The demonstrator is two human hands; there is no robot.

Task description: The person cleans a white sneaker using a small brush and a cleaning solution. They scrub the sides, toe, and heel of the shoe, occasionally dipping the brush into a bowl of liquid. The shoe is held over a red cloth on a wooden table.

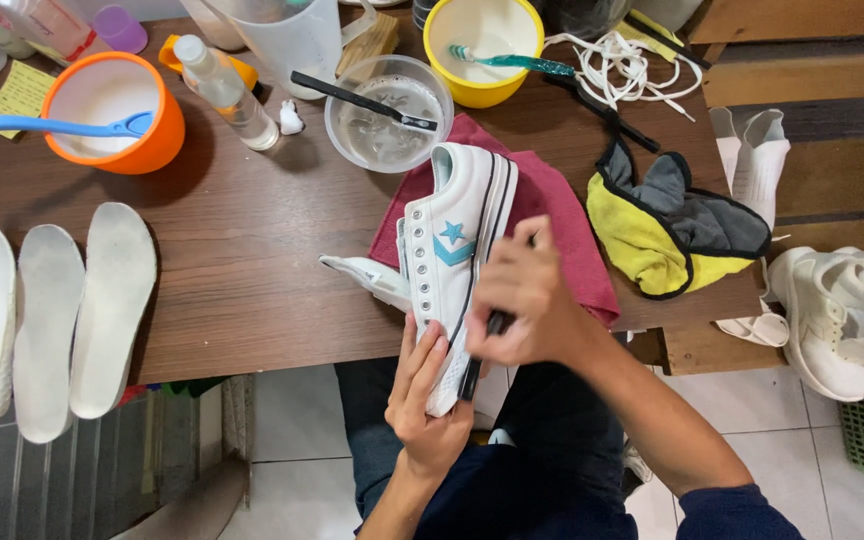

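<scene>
At centre frame, the left hand (430,395) clasps the toe of a white leather sneaker (455,255); the right hand (527,300) grips a thin black brush (474,375) against its sole edge.

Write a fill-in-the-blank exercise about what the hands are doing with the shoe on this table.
1. The left hand steadies the toe of the white ____.
2. The right hand holds a dark-handled ____ against the shoe's sole edge.
3. The shoe rests on a ____ cloth.
4. A blue spoon lies across the ____ bowl.

Missing words: sneaker; brush; red; orange
</scene>
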